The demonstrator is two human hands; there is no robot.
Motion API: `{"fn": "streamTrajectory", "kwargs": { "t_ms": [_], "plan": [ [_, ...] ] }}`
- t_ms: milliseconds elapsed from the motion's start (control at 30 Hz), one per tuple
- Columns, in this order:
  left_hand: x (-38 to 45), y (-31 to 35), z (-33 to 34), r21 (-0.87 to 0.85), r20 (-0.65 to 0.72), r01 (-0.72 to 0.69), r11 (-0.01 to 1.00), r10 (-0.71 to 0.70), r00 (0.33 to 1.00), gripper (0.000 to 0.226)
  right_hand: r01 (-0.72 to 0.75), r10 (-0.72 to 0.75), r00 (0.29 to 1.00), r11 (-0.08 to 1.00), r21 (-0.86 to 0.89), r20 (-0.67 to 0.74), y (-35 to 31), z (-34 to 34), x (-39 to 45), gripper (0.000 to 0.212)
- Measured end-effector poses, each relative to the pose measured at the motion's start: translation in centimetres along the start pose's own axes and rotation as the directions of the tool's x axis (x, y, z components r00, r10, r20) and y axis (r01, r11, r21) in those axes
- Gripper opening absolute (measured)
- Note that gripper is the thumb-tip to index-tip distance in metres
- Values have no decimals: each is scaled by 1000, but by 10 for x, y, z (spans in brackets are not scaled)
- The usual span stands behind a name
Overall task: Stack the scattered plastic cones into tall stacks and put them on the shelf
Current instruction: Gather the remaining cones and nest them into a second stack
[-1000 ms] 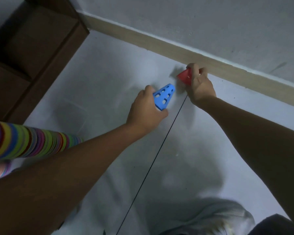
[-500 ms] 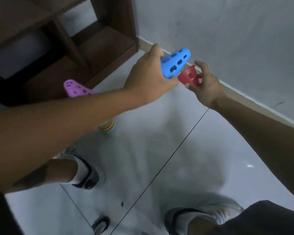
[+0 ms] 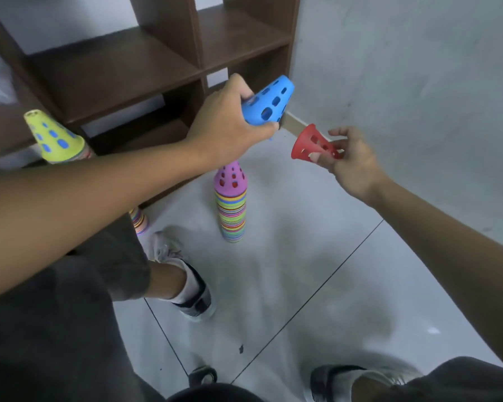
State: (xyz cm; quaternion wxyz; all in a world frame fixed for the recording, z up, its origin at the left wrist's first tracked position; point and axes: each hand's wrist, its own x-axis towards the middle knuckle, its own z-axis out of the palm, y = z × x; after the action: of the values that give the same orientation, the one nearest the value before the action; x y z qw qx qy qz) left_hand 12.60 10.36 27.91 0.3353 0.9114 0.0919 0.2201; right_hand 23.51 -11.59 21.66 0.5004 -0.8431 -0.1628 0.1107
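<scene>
My left hand (image 3: 230, 123) grips a blue perforated cone (image 3: 269, 104) by its wide end, tip pointing up and right. My right hand (image 3: 350, 161) pinches a red perforated cone (image 3: 310, 143) at its narrow end, wide mouth facing left toward the blue one. Both cones hang in the air, a short gap apart. Below them a tall multicoloured stack topped by a pink cone (image 3: 231, 201) stands upright on the floor. A second stack topped by a yellow cone (image 3: 53, 137) leans at the left, mostly hidden behind my left forearm.
A dark brown wooden shelf (image 3: 122, 62) with open compartments stands behind the stacks, against a grey wall (image 3: 404, 82). My legs and white shoes (image 3: 186, 282) are on the pale tiled floor (image 3: 302, 271) in front of the pink-topped stack.
Both hands lifted the blue and red cones off the floor by the wall and carried them toward the shelf. The view rose and swung; both stacks now show.
</scene>
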Motion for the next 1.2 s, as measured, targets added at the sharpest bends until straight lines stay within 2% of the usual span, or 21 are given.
{"fn": "streamTrajectory", "kwargs": {
  "t_ms": [133, 300, 500, 700, 800, 933, 1100, 1200],
  "plan": [
    [-14, -18, -16, -29, 34, 64, 998, -63, 997, 51, 23, -23, 1000, 1000, 13, -3, -28, 14, 1, 36],
    [-21, -38, -13, -49, 71, 176, 983, -173, 982, 50, 73, -74, 997, 996, -42, -20, -69, 25, 12, 31],
    [-29, -67, 7, -58, 154, 291, 955, -280, 948, 49, 133, -126, 990, 984, -120, 64, -92, 41, 29, 27],
    [-32, -95, 7, 1, 229, 264, 964, -257, 939, 53, 247, -163, 931, 940, -234, 328, -100, 48, 39, 38],
    [-28, -92, -11, 48, 345, 267, 962, -267, 900, 72, 344, -185, 880, 883, -319, 437, -103, 52, 36, 40],
    [-24, -96, -37, 162, 428, 242, 957, -289, 856, 87, 419, -212, 855, 820, -390, 473, -104, 70, 27, 40],
    [-24, -93, -58, 179, 453, 223, 958, -281, 846, 85, 428, -231, 845, 833, -350, 482, -94, 96, 16, 46],
    [-26, -88, -62, 176, 460, 197, 965, -257, 850, 84, 386, -210, 856, 868, -312, 472, -84, 110, 8, 55]
  ]
}}
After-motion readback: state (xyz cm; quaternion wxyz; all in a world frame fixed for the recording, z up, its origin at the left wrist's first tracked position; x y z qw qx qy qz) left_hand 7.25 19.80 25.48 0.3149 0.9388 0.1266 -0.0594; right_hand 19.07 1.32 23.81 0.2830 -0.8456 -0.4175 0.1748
